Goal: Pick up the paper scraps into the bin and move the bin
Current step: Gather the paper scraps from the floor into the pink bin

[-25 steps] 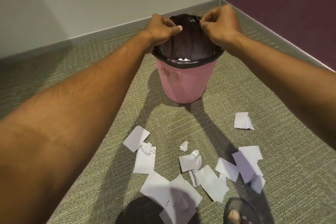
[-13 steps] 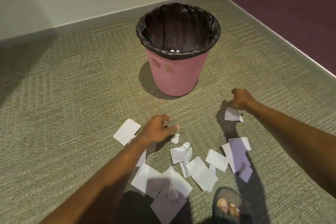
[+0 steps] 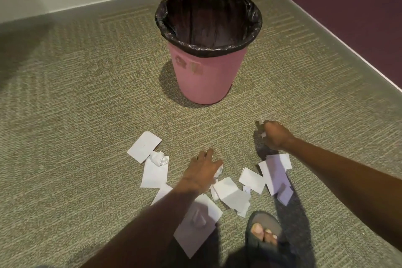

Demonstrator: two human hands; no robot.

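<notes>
The right grip (image 3: 276, 137) is clamped on a small white scrap (image 3: 263, 135), fingers curled round it low over the carpet (image 3: 87, 115). The left grip (image 3: 203, 172) is curled down onto a crumpled scrap (image 3: 218, 172) on the floor. Other paper scraps (image 3: 230, 191) lie around and between both hands, near a sandalled foot (image 3: 264, 233). The pink bin (image 3: 206, 80), lined with a black bag (image 3: 208, 50), stands upright farther off, apart from the scraps, toward the room's corner
</notes>
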